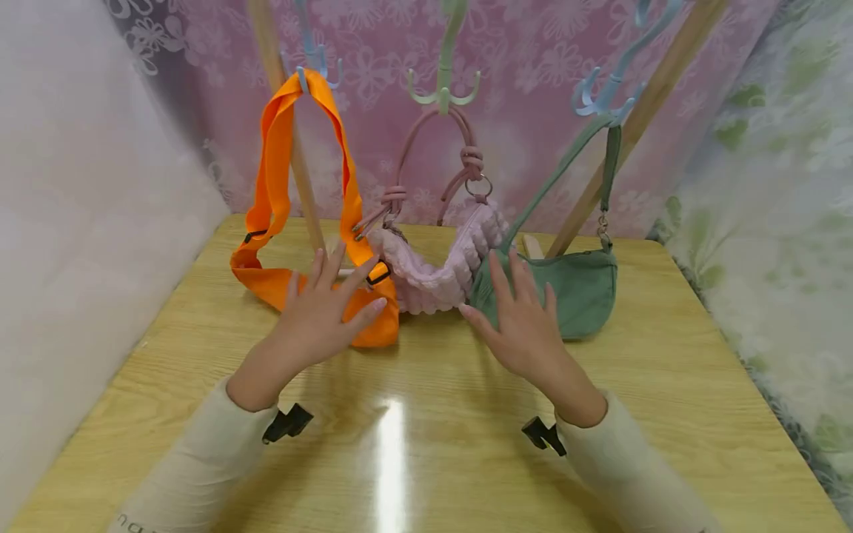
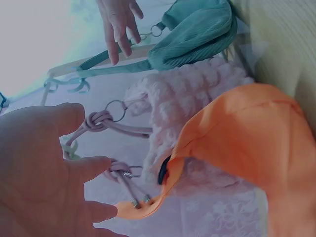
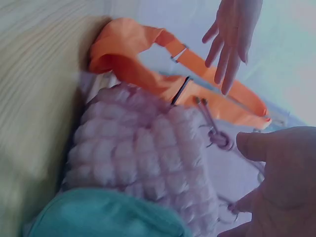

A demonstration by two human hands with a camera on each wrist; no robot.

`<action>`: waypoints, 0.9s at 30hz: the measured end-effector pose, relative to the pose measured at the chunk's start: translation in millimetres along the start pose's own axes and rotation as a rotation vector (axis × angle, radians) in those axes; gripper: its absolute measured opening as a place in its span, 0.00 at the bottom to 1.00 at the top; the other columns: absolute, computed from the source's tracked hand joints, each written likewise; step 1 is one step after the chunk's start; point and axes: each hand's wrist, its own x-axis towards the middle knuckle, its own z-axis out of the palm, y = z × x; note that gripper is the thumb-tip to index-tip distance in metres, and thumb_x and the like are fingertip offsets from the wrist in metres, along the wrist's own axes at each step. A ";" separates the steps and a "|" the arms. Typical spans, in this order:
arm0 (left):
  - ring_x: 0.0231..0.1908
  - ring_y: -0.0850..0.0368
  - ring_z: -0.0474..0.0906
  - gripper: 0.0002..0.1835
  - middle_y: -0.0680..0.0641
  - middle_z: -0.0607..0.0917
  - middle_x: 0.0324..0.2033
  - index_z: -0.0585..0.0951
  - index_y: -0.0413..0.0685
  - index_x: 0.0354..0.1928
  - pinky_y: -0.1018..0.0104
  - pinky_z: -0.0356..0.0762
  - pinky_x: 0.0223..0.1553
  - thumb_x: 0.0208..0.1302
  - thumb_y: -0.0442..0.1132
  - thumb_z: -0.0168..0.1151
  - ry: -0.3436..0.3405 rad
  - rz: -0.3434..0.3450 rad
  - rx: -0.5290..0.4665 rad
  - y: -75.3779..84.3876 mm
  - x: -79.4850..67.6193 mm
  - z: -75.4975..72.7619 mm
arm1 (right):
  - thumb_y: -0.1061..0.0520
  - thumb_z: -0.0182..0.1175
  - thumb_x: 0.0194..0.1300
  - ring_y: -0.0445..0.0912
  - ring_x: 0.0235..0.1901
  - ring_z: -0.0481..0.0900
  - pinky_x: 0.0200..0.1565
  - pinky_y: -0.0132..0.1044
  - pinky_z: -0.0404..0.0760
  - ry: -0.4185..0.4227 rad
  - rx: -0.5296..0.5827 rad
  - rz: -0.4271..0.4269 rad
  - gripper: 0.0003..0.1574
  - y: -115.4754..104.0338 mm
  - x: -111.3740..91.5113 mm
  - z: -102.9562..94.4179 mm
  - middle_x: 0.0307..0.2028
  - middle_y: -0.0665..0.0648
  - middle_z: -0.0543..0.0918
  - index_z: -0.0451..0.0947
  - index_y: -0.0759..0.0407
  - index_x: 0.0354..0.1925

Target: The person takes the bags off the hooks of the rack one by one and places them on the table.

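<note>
Three bags hang by their straps from hooks. At left is an orange bag (image 1: 376, 322) with a wide strap and black buckles. A pale pink quilted bag (image 1: 426, 285) with knotted cord handles hangs in the middle. The green bag (image 1: 586, 292) at right has a small chain link on its strap. My left hand (image 1: 320, 314) spreads its fingers before the orange bag, holding nothing. With fingers spread too, my right hand (image 1: 529, 333) is before the green bag. In the right wrist view the pink quilted bag (image 3: 138, 148) lies beside the orange strap (image 3: 197, 64).
A blue hook (image 1: 313, 59), a green hook (image 1: 444, 92) and another blue hook (image 1: 606, 96) carry the straps. Slanted wooden poles (image 1: 640, 126) stand behind the bags. The wooden table (image 1: 453, 459) reaches back to a pink floral curtain (image 1: 373, 111).
</note>
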 end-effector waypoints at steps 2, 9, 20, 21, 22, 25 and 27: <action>0.74 0.37 0.28 0.39 0.45 0.33 0.76 0.46 0.72 0.76 0.26 0.31 0.64 0.67 0.74 0.32 0.019 0.002 -0.004 -1.7 -2.5 -7.4 | 0.29 0.45 0.70 0.61 0.74 0.38 0.65 0.72 0.37 0.020 0.005 -0.022 0.54 -6.9 2.1 -2.3 0.76 0.62 0.35 0.31 0.48 0.78; 0.73 0.35 0.30 0.37 0.44 0.34 0.76 0.45 0.70 0.77 0.28 0.33 0.66 0.71 0.67 0.40 0.137 0.023 -0.041 -10.4 -7.6 -47.3 | 0.33 0.47 0.72 0.57 0.75 0.39 0.69 0.64 0.43 0.074 0.013 -0.132 0.55 -35.9 16.0 -11.7 0.76 0.64 0.38 0.32 0.57 0.77; 0.74 0.38 0.36 0.35 0.45 0.37 0.76 0.46 0.64 0.77 0.26 0.38 0.65 0.73 0.59 0.42 0.368 0.061 -0.106 -20.5 -1.7 -119.8 | 0.36 0.48 0.72 0.57 0.75 0.40 0.71 0.58 0.45 0.109 0.109 -0.283 0.55 -75.1 47.7 -17.7 0.76 0.60 0.36 0.27 0.56 0.77; 0.74 0.38 0.37 0.35 0.46 0.37 0.76 0.47 0.65 0.77 0.27 0.38 0.65 0.73 0.59 0.43 0.383 0.062 -0.113 -20.7 1.1 -124.6 | 0.35 0.48 0.72 0.56 0.75 0.39 0.71 0.58 0.45 0.113 0.112 -0.293 0.55 -77.5 49.9 -18.2 0.77 0.59 0.35 0.28 0.56 0.77; 0.74 0.38 0.38 0.35 0.46 0.37 0.76 0.47 0.65 0.77 0.28 0.37 0.66 0.73 0.58 0.43 0.398 0.065 -0.113 -21.2 4.8 -128.7 | 0.35 0.48 0.72 0.56 0.75 0.39 0.71 0.59 0.45 0.115 0.121 -0.299 0.55 -79.6 51.8 -18.8 0.77 0.58 0.35 0.28 0.56 0.77; 0.74 0.39 0.39 0.35 0.48 0.38 0.76 0.46 0.66 0.77 0.31 0.36 0.67 0.73 0.57 0.44 0.426 0.055 -0.111 -21.4 17.5 -137.7 | 0.34 0.47 0.72 0.52 0.75 0.38 0.72 0.57 0.44 0.110 0.150 -0.298 0.55 -85.3 57.8 -21.1 0.77 0.55 0.35 0.28 0.55 0.77; 0.74 0.39 0.41 0.36 0.49 0.38 0.76 0.46 0.68 0.77 0.32 0.38 0.68 0.72 0.57 0.45 0.441 0.046 -0.110 -21.5 25.7 -142.1 | 0.33 0.47 0.71 0.49 0.75 0.36 0.72 0.55 0.43 0.103 0.176 -0.296 0.56 -90.1 62.5 -23.6 0.77 0.52 0.35 0.28 0.54 0.77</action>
